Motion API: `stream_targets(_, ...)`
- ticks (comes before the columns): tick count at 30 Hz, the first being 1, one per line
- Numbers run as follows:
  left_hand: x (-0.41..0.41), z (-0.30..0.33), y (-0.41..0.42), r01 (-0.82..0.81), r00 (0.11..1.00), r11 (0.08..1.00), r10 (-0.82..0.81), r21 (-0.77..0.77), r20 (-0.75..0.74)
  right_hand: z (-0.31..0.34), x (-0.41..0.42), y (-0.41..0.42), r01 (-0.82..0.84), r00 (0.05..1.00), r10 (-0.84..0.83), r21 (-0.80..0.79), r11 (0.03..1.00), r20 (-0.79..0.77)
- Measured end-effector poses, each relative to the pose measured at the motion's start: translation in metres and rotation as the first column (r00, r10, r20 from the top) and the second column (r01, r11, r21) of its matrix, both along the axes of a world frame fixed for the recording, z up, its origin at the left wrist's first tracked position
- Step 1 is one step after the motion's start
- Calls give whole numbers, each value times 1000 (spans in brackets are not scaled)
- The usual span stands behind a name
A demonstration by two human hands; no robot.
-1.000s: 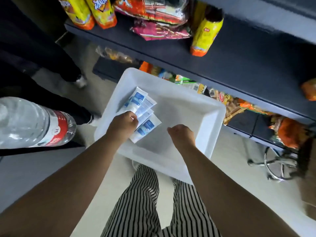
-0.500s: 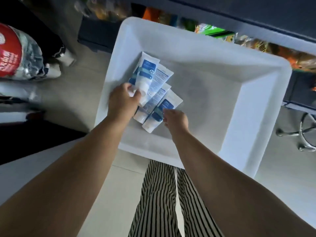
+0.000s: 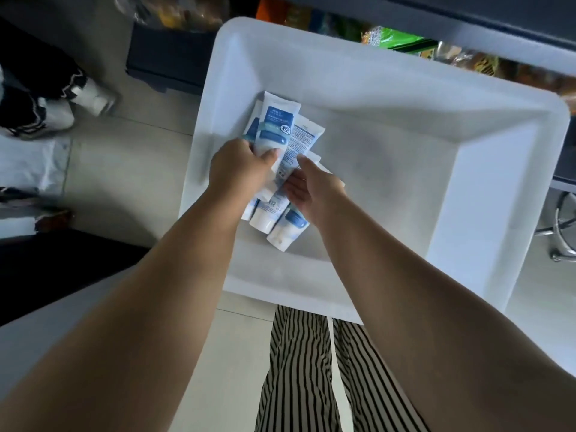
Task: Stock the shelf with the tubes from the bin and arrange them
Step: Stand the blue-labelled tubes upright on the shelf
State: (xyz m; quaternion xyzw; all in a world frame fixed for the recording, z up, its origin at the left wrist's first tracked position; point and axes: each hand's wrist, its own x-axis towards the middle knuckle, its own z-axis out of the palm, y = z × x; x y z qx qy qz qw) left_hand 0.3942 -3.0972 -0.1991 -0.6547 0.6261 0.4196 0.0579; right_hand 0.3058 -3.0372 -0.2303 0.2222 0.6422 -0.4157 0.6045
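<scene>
A white plastic bin stands on the floor in front of me, holding several white tubes with blue labels at its left side. My left hand grips the top tube, thumb across its lower part, with the crimped end pointing away. My right hand lies beside it, its fingers curled round the other tubes whose white caps point toward me. The dark shelf runs along the top edge, mostly out of view.
Snack packets fill the low shelf behind the bin. A person's dark trousers and white shoes stand at the left. A metal stool base sits at the right edge. My striped trousers are below the bin.
My view has tilted down and closer to the bin. My right hand has slid left onto the tubes, and my left hand has gathered the top tube over the others.
</scene>
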Motion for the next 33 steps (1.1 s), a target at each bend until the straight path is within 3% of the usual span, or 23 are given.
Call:
stream_targets(3, 11, 6, 1, -214, 965, 971, 227, 103, -133, -6, 2, -7, 42, 999, -42, 2, 999, 24)
stream_targets(6, 22, 19, 11, -356, 872, 894, 422, 273, -247, -10, 5, -15, -45, 997, 49, 75, 996, -56)
stream_targets(10, 30, 37, 22, -452, 618, 698, 694, 555, -369, -1, 3, -14, -36, 998, 39, 66, 997, -40)
stream_targets(13, 36, 55, 22, -359, 449, 606, 779, 710, -438, 24, -7, -2, -9, 999, 7, -38, 999, -43)
stream_targets(19, 23, 105, 24, 3, 395, 681, 672, 732, -627, 113, -45, 29, -144, 984, 111, -244, 959, -143)
stream_targets(22, 0, 152, 26, -11, 362, 708, 661, 706, -658, 172, -65, 43, -183, 973, 116, -368, 912, -197)
stream_targets(26, -31, 218, 26, 13, 238, 695, 696, 719, -677, 244, -92, 55, -187, 965, 51, -535, 824, -259)
stream_targets(30, -60, 277, 31, 52, 144, 738, 662, 673, -736, 308, -119, 67, -214, 945, -8, -638, 740, -327)
stream_targets(33, -83, 324, 38, -10, 205, 808, 578, 589, -790, 352, -142, 78, -236, 932, -55, -715, 658, -358)
